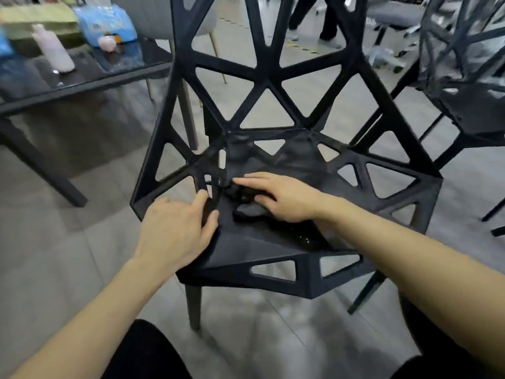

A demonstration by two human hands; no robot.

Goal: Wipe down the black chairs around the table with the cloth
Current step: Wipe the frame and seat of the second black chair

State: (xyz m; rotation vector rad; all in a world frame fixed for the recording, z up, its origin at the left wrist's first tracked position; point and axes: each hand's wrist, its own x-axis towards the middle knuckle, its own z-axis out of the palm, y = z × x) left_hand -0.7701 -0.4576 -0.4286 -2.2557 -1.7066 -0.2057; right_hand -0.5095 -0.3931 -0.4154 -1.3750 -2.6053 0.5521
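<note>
A black chair (pixel 273 77) with triangular cut-outs stands right in front of me, its seat facing me. A dark crumpled cloth (pixel 247 199) lies on the seat. My right hand (pixel 281 196) presses down on the cloth with its fingers stretched out toward the left. My left hand (pixel 177 228) grips the seat's left front edge, thumb on top and forefinger reaching toward a cut-out. The cloth is partly hidden under my right hand.
A dark glass table (pixel 82 77) stands at the left with a pale pink bottle (pixel 53 49), blue packets (pixel 106 21) and a green box on it. A second black chair (pixel 464 77) stands at the right. A person's legs (pixel 314 17) are at the back. Grey tiled floor lies all around.
</note>
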